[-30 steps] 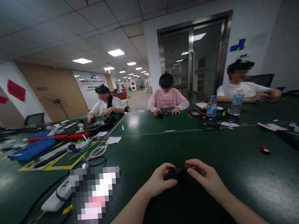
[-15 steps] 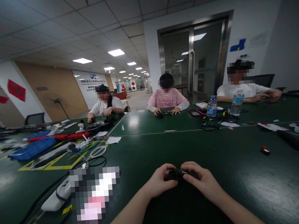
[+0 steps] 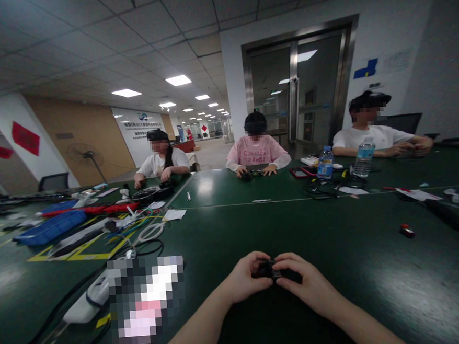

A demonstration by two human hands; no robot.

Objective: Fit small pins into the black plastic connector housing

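Note:
Between my two hands, low over the green table (image 3: 218,235), is a small dark object (image 3: 266,268) whose kind I cannot make out. Thumb and fingers of my left hand (image 3: 248,278) are closed round its left part. My right hand (image 3: 309,277) grips its right side, the fingers over the top and the thumb below. A dark part (image 3: 292,274) shows between the right thumb and fingers. Much of the object is hidden by the fingers.
At the left lie a white power strip (image 3: 87,300), cables (image 3: 151,232) and a blue tray (image 3: 52,228). A small red object (image 3: 406,230) lies at the right. Two bottles (image 3: 325,164) stand farther back. Several people sit across the table, one in a pink shirt (image 3: 256,152).
My right hand has shifted slightly left, and its fingers now reach further over the dark object. The left hand stays almost in place.

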